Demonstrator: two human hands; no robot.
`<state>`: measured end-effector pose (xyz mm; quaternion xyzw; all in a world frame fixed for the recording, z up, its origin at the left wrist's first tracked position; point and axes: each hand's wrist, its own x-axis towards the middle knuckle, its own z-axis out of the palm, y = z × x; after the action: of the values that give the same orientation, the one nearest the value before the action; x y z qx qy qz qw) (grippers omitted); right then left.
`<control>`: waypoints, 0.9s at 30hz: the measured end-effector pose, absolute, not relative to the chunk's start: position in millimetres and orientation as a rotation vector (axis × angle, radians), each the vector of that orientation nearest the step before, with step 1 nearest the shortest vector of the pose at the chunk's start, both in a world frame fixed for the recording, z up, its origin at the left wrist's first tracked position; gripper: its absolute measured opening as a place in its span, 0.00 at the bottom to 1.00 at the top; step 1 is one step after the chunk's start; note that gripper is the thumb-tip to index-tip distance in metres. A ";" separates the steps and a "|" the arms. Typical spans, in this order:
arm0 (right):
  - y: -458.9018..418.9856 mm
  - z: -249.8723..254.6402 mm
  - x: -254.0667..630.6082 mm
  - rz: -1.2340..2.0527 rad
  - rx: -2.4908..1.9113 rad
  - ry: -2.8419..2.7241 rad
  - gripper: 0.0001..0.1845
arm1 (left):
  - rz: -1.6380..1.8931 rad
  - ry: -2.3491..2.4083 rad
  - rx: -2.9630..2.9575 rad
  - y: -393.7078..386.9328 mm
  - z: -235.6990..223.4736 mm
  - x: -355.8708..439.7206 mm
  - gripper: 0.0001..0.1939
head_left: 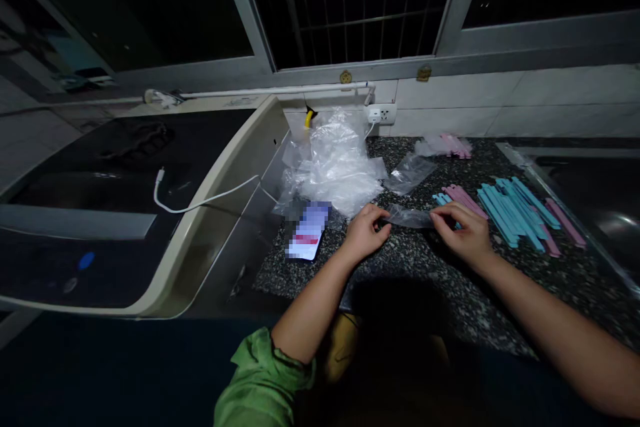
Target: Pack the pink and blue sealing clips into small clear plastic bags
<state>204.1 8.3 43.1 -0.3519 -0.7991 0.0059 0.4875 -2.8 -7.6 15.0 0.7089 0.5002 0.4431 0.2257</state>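
Observation:
Stretched between my two hands is a small clear plastic bag [409, 217], just above the speckled countertop. My left hand [367, 230] pinches its left end, and my right hand [463, 232] pinches the right end. Past my right hand lie several flat light-blue sticks [517, 213] in a loose pile. Pink sticks [466, 200] lie behind that hand, with more at the right of the pile. A heap of clear plastic bags [340, 167] rises behind my left hand. One more crumpled bag [410, 173] rests to the right of the heap.
A lit phone [307, 233] lies left of my left hand. Further left stands a washing machine [200, 240] with a white charging cable [200, 203] across its lid. A wall socket [385, 114] holds a charger. Bagged pink sticks [453, 145] lie at the back; a sink [610, 213] is at right.

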 end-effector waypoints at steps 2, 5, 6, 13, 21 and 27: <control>8.8 42.1 204.7 -0.048 -0.809 -1.961 0.03 | 1.269 1.341 1.939 -8.5 16.4 -2.4 0.08; 8.6 40.8 205.2 -0.122 -0.754 -2.003 0.03 | 1.380 1.309 1.914 -9.3 18.4 -2.2 0.08; 8.1 40.6 205.0 -0.143 -0.744 -2.019 0.03 | 1.416 1.297 1.908 -9.4 18.8 -2.3 0.08; 4.7 40.8 202.1 -0.220 -0.721 -2.081 0.04 | 1.541 1.192 1.905 -7.5 17.6 -2.5 0.06; 9.9 39.8 205.7 -0.169 -0.757 -2.044 0.03 | 1.578 1.171 1.704 -2.3 18.1 -5.2 0.07; 11.9 40.3 207.0 -0.197 -0.724 -2.054 0.04 | 1.607 1.176 1.567 -0.2 19.0 -7.7 0.09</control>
<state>207.0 11.9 40.3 -0.2940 -0.8342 -0.0799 0.4597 -7.7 -0.2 19.0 0.5902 0.4427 0.6052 0.2990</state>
